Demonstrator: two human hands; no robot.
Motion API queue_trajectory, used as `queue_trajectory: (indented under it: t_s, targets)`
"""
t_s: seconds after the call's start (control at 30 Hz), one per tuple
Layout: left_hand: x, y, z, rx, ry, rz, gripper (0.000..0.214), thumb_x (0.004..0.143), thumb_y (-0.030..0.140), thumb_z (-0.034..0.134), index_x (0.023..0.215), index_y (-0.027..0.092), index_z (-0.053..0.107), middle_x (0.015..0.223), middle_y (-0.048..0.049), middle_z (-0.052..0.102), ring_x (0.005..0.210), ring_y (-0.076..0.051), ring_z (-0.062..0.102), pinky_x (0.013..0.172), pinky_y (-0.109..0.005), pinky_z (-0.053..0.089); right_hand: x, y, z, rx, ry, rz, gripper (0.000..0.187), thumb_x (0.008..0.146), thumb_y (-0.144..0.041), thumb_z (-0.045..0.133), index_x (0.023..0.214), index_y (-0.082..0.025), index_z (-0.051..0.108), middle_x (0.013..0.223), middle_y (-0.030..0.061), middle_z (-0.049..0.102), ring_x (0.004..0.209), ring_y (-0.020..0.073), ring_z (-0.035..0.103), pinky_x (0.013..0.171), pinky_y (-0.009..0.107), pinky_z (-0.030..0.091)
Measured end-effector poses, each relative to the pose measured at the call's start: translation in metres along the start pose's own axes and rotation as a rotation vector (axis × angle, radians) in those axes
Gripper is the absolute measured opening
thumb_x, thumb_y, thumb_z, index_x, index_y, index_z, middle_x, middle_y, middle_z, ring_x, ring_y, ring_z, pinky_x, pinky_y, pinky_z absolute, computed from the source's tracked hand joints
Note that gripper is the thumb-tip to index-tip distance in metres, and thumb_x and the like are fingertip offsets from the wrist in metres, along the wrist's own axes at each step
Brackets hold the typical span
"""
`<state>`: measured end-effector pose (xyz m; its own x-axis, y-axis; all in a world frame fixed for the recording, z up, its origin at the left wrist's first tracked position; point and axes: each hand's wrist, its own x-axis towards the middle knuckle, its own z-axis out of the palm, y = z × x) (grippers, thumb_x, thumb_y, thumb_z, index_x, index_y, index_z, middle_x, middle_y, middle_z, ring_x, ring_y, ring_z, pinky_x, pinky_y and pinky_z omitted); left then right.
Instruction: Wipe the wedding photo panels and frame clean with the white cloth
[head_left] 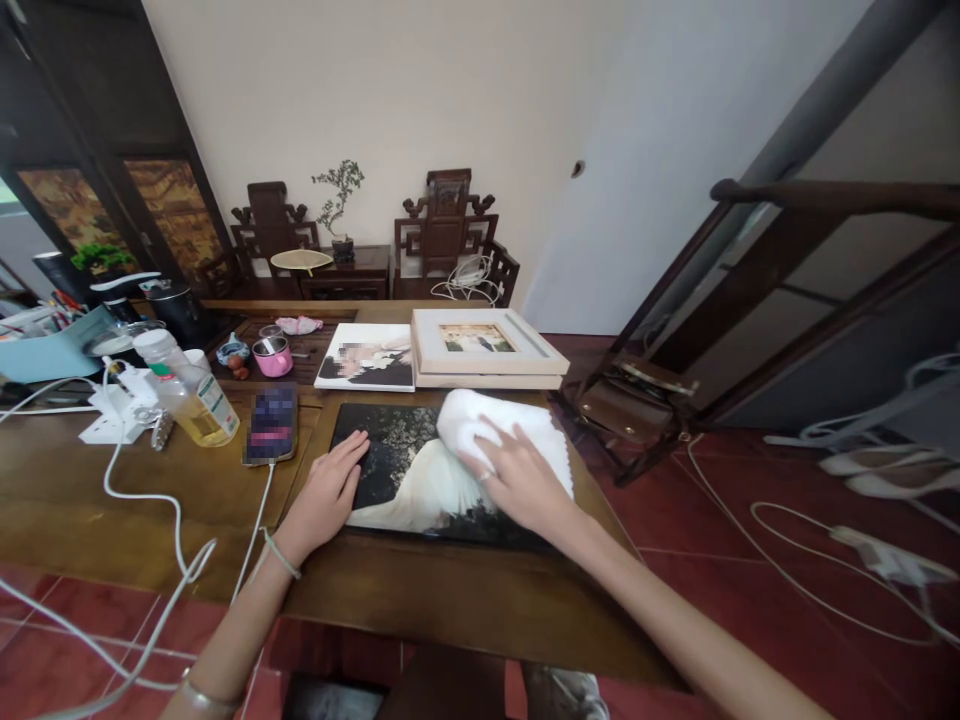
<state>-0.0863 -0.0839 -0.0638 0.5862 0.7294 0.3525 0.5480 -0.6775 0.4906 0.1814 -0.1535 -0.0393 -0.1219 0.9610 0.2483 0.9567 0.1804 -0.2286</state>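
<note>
Hands (330, 490) (521, 480) on panel (390, 440), cloth (541, 430); phone (271, 425), frames (491, 366) nearby

a wooden table (450, 590) bears a dark picture (420, 485), phone (271, 425) and bottle (204, 408).

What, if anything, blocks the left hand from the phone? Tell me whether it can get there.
Probably yes: the left hand rests on the left side of the photo panel, close to the phone, and only tabletop shows between them.

Carved chairs (448, 225) and potted bonsai (343, 246) suggest a home.
</note>
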Motion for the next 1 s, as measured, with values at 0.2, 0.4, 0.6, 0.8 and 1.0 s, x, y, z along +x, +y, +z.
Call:
queue_trajectory:
  t_s: [0.2,0.4,0.6,0.8,1.0]
  targets:
    - [0.003,0.009,-0.007,-0.205,0.076,-0.060,0.042,0.095,0.029,0.036,0.135,0.020,0.044,0.143,-0.0057,0.042,0.135,-0.019,0.034,0.113,-0.040,0.025,0.026,-0.037,0.008,-0.014,-0.112,-0.016,0.036,0.092,-0.029,0.038,0.117,-0.015,0.060,0.137,0.0160,0.047,0.135,0.0387,0.022,0.102,0.067,0.017]
    - [0.006,0.015,-0.017,-0.449,0.259,-0.159,0.047,0.098,0.036,0.027,0.136,0.014,0.043,0.142,-0.0078,0.043,0.133,-0.020,0.037,0.113,-0.037,0.024,0.009,-0.092,0.000,0.206,-0.266,-0.634,0.029,0.083,-0.025,0.052,0.109,-0.022,0.063,0.142,0.0066,0.044,0.138,0.0293,0.020,0.110,0.059,0.008]
    - [0.002,0.008,-0.005,-0.196,0.135,-0.054,0.044,0.096,0.033,0.032,0.135,0.016,0.045,0.141,-0.0081,0.045,0.132,-0.019,0.038,0.112,-0.038,0.027,-0.004,-0.062,0.000,0.330,-0.146,-0.420,0.027,0.090,-0.025,0.043,0.105,-0.019,0.064,0.116,0.0079,0.065,0.132,0.0231,0.035,0.113,0.048,0.014]
    - [0.002,0.006,0.001,0.020,0.031,0.030,0.038,0.093,0.024,0.042,0.129,0.019,0.051,0.134,-0.0089,0.053,0.127,-0.022,0.046,0.105,-0.043,0.038,0.052,-0.036,0.010,0.416,-0.035,-0.059,0.041,0.095,-0.038,0.032,0.117,-0.016,0.059,0.130,0.0111,0.055,0.125,0.0291,0.044,0.111,0.050,0.017]
    - [0.003,0.004,-0.001,0.043,0.053,0.071,0.033,0.091,0.022,0.045,0.121,0.019,0.058,0.124,-0.0085,0.061,0.120,-0.024,0.053,0.100,-0.044,0.043,0.101,-0.068,0.021,0.520,-0.116,-0.133,0.048,0.094,-0.050,0.033,0.125,-0.023,0.056,0.137,0.0023,0.049,0.129,0.0267,0.040,0.109,0.042,0.025]
